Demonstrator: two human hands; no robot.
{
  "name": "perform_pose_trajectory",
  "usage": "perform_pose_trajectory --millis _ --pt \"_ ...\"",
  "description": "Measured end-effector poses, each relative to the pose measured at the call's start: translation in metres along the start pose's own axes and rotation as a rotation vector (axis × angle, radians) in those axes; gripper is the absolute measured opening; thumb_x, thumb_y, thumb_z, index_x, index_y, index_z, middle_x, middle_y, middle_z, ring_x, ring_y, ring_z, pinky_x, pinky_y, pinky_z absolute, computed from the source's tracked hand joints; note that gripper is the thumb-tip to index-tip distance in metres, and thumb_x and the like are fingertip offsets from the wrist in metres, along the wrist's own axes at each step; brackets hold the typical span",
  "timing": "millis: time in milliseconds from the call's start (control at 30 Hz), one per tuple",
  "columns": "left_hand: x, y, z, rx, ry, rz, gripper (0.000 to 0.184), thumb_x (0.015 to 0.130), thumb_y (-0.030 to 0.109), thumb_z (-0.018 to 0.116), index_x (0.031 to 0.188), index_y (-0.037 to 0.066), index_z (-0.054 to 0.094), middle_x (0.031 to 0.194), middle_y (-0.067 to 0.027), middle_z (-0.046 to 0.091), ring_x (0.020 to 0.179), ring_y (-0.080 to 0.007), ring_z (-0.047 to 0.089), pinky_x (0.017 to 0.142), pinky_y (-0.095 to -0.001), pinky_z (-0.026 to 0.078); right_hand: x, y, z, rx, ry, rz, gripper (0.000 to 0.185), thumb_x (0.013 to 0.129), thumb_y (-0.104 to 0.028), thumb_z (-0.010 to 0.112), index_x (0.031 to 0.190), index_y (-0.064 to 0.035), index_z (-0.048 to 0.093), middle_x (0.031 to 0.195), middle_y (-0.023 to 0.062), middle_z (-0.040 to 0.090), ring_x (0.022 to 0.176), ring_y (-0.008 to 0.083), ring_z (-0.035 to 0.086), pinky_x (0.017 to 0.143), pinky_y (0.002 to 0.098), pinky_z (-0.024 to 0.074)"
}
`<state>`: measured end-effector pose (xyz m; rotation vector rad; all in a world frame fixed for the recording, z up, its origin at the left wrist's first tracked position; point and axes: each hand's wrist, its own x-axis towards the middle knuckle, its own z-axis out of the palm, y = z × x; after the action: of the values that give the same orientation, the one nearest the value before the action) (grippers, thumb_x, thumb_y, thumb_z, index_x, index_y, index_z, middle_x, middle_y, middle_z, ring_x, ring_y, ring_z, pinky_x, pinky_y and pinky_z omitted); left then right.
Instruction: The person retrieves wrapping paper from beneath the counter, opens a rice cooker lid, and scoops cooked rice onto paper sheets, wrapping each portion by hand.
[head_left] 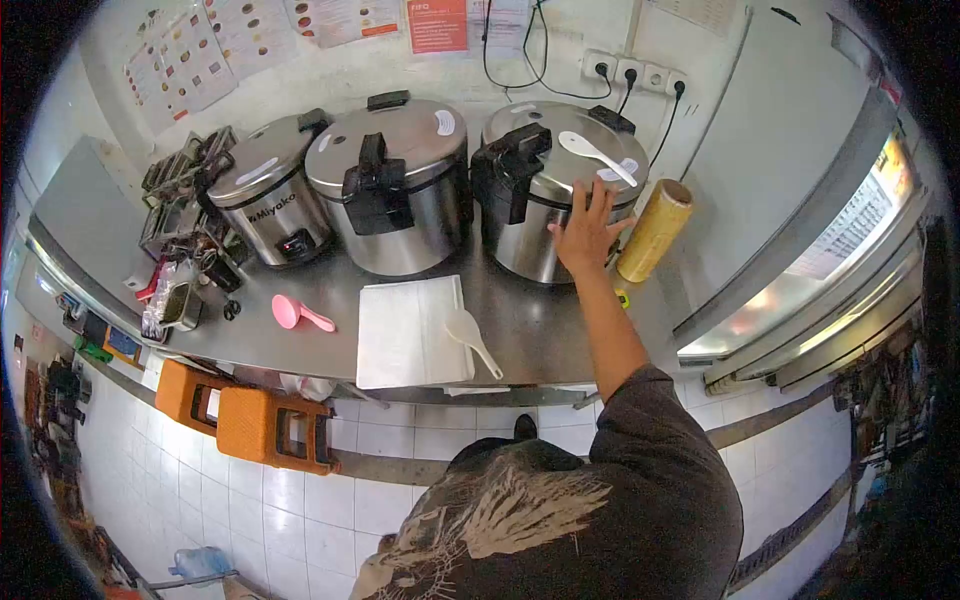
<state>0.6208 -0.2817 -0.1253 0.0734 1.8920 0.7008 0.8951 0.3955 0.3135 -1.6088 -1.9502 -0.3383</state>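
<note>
My right hand [586,236] reaches to the front edge of the lid of the rightmost steel rice cooker [530,235], fingers spread and holding nothing. A white rice paddle [597,158] lies on that lid, just beyond my fingertips. Right of the hand, a yellow roll of wrap [656,230] stands upright on the steel counter [560,345]. A second white paddle [472,341] rests partly on a stack of white paper [410,330] near the counter's front edge. My left hand does not show.
Two more rice cookers [400,235] [275,215] stand to the left. A pink scoop [300,312] lies before them, with metal racks [180,190] at the far left. Orange stools [270,428] are below the counter. Wall sockets [635,72] hold plugs. A glass-fronted cabinet [840,240] is right.
</note>
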Motion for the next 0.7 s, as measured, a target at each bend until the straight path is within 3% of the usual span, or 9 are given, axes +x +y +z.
perform_pose_trajectory --millis 133,367,433,500,567,633,700 --pt "-0.014 0.007 0.010 -0.068 -0.021 -0.114 0.022 0.098 0.025 0.057 0.107 0.006 0.060 0.091 -0.0081 0.068 0.075 -0.0191 0.067 0.052 -0.0339 0.048 0.018 0.025 0.005 0.017 -0.024 -0.008 0.088 0.077 -0.035 0.082 0.149 -0.0162 0.034 0.158 0.0159 0.020 0.150 0.0423 0.012 0.104 0.0835 0.0092" --pt "0.007 0.070 0.050 -0.295 0.007 -0.076 0.023 0.098 0.026 0.058 0.108 0.006 0.060 0.092 -0.0081 0.068 0.076 -0.0194 0.067 0.052 -0.0346 0.048 0.020 0.048 0.026 0.120 0.022 -0.113 0.093 0.076 -0.035 0.082 0.152 -0.0163 0.031 0.160 0.0177 0.016 0.149 0.0454 0.010 0.104 0.0832 0.0081" --pt "0.009 0.094 0.057 -0.340 0.031 -0.011 0.023 0.098 0.026 0.058 0.109 0.006 0.060 0.092 -0.0080 0.068 0.076 -0.0195 0.067 0.052 -0.0347 0.049 0.018 0.054 0.031 0.108 0.044 -0.130 0.097 0.074 -0.039 0.083 0.153 -0.0177 0.030 0.162 0.0169 0.013 0.149 0.0447 0.014 0.104 0.0825 0.0118" --pt "-0.003 0.122 0.046 -0.198 0.057 0.236 0.024 0.098 0.025 0.058 0.114 0.007 0.057 0.095 -0.0074 0.067 0.078 -0.0197 0.067 0.050 -0.0332 0.048 0.010 0.060 0.027 0.227 0.063 -0.156 0.095 0.077 -0.038 0.081 0.154 -0.0158 0.029 0.163 0.0193 0.009 0.149 0.0473 0.011 0.106 0.0803 0.0115" --pt "-0.006 0.144 0.042 -0.287 0.052 0.221 0.024 0.098 0.023 0.057 0.116 0.008 0.056 0.096 -0.0066 0.066 0.078 -0.0194 0.067 0.049 -0.0309 0.046 -0.007 0.071 0.039 0.413 0.207 -0.204 0.093 0.079 -0.036 0.080 0.154 -0.0146 0.029 0.163 0.0205 0.010 0.149 0.0485 0.011 0.108 0.0785 0.0112" --pt "-0.006 0.151 0.031 -0.417 0.015 0.141 0.024 0.098 0.024 0.057 0.117 0.009 0.056 0.098 -0.0074 0.067 0.078 -0.0186 0.067 0.047 -0.0276 0.044 -0.036 0.080 0.057 0.527 0.188 -0.241 0.080 0.085 -0.032 0.074 0.151 -0.0099 0.034 0.160 0.0218 0.021 0.147 0.0487 0.018 0.114 0.0697 0.0146" --pt "-0.010 0.147 0.032 -0.257 0.104 0.154 0.025 0.097 0.022 0.059 0.118 0.010 0.056 0.101 -0.0080 0.067 0.080 -0.0189 0.067 0.051 -0.0298 0.047 -0.067 0.088 0.079 0.672 0.053 -0.267 0.073 0.087 -0.030 0.072 0.148 -0.0074 0.038 0.157 0.0225 0.028 0.145 0.0487 0.023 0.115 0.0652 0.0191"
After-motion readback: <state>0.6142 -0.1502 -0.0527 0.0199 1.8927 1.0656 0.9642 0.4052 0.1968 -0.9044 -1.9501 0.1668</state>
